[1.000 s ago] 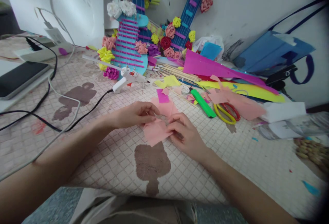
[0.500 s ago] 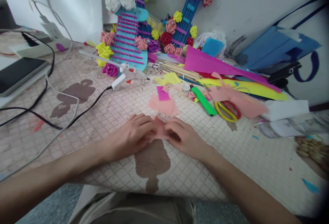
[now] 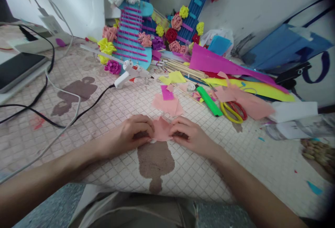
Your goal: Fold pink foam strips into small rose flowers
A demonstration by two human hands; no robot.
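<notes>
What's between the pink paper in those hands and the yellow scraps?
Between the held paper and yellow scraps, the head view shows more pink paper, a magenta piece overlapping it, and a small pink scrap.

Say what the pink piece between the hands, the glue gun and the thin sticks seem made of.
Pink piece: probably thin paper, matte, with creases and no shine.
Glue gun: likely hard plastic, smooth white moulded-looking body.
Thin sticks: wood or bamboo, apparently unpainted, given their pale tan colour.
</notes>
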